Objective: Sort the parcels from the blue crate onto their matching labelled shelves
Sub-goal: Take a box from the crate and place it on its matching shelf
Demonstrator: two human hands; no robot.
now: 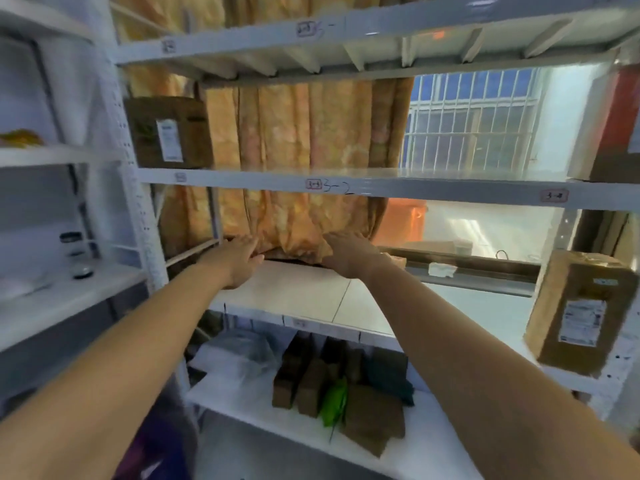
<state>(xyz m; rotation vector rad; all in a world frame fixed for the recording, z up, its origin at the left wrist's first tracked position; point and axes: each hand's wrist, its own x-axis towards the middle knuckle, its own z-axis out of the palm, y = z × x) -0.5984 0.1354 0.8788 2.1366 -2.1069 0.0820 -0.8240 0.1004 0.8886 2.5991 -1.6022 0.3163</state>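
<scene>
Left hand and right hand sit mid-frame, grip spread flat on the bunched curtain at the back of my middle shelf, holding nothing. Nearest parcel leans at the right edge. I reckon the fabric could flop back over the shelf, or an elbow clips that parcel.
</scene>
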